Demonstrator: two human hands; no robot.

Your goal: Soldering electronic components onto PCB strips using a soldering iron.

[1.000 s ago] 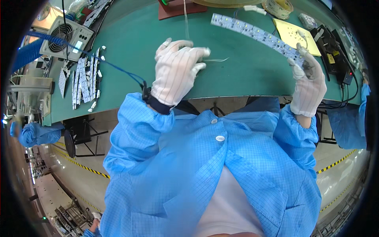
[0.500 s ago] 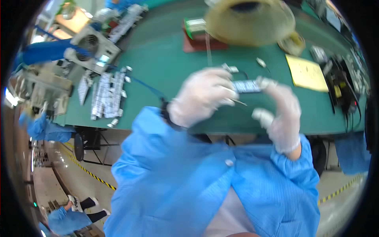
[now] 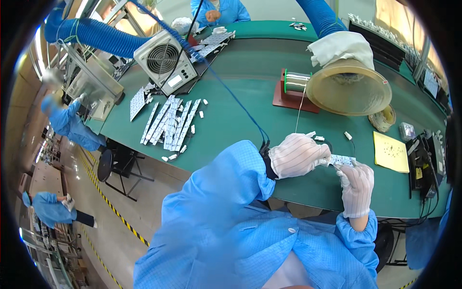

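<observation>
A small white circuit board strip lies between my two gloved hands above the green bench. My right hand is closed at its right end, thumb and fingers pinching the edge. At the left end, my left hand has its fingertips pressed together. A thin solder wire runs down from a green spool on a red stand to my left hand, where the fingers hide its end. Around my left wrist is a black strap with a blue cord. Small white connectors with dark leads lie just beyond the board.
A beige fume funnel hangs beyond my hands. Board strips lie at left, near a white fan unit. At right are a yellow sheet and black equipment. A co-worker sits across the bench.
The view has shifted, so the bench sits lower and further right. My right thumb, apart from the fingers before, has closed onto the board. My hands have come closer together.
</observation>
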